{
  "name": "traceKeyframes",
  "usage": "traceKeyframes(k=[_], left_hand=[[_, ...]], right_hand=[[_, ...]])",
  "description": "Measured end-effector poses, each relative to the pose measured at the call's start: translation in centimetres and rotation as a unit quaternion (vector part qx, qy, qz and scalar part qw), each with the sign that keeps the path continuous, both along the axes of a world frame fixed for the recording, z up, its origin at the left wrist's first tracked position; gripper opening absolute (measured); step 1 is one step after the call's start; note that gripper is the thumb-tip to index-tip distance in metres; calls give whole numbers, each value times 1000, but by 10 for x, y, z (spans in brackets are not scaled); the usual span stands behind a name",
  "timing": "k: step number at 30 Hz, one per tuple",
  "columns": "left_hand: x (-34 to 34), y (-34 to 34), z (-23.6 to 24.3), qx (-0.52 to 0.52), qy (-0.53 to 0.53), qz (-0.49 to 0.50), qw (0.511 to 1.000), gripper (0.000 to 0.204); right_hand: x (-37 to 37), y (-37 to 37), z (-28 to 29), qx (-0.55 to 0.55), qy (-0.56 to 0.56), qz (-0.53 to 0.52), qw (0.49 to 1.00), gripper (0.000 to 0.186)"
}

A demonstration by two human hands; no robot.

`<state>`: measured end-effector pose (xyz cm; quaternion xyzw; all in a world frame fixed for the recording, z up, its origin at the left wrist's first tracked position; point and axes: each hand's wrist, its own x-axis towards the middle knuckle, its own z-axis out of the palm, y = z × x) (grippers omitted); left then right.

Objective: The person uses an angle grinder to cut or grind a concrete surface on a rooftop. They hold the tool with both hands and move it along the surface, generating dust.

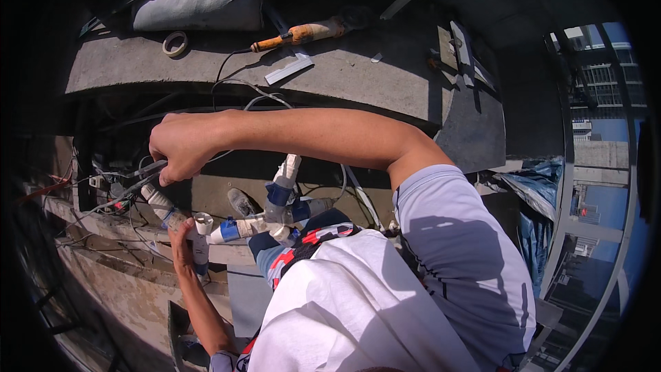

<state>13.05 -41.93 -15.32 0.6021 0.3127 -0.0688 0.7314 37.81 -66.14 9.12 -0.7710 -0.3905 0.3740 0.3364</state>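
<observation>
My right hand (177,149) reaches across my body to the left and is closed around a bundle of thin grey wires (141,173) that lead into a dark recess in the concrete. Below it, my left hand (182,242) comes up from the lower left and grips a white connector with a blue band (164,208), beside a short white tube (202,229). More white-and-blue connectors (280,189) on cables hang in a cluster just right of both hands, above my knee.
A concrete ledge (358,72) behind carries an orange-handled tool (303,32), a tape roll (174,43), a white strip (289,69) and a grey sack (200,0). Blue tarp (531,196) lies at right. High-rise buildings (606,89) show beyond the edge.
</observation>
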Motion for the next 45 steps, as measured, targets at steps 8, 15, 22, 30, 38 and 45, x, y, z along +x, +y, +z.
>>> traceKeyframes(k=[8, 15, 22, 30, 38, 45], left_hand=[[12, -1, -67, -16, 25, -122, 992, 39], [16, 16, -98, -43, 80, -185, 978, 34], [40, 23, -239, -16, 135, -226, 964, 34], [88, 43, -471, 17, 187, -150, 971, 36], [159, 94, -608, 34, 213, -67, 974, 44], [155, 154, -677, 78, 238, -91, 964, 52]], right_hand=[[-22, -50, -48, 14, -9, -69, 997, 36], [-27, -65, -64, -23, 115, -209, 971, 37], [-7, -42, -224, -71, 94, -201, 972, 37], [51, -7, -527, -10, -62, -236, 970, 37], [143, 66, -682, -37, -167, -223, 960, 31], [166, 92, -711, -20, -409, -118, 905, 37]])
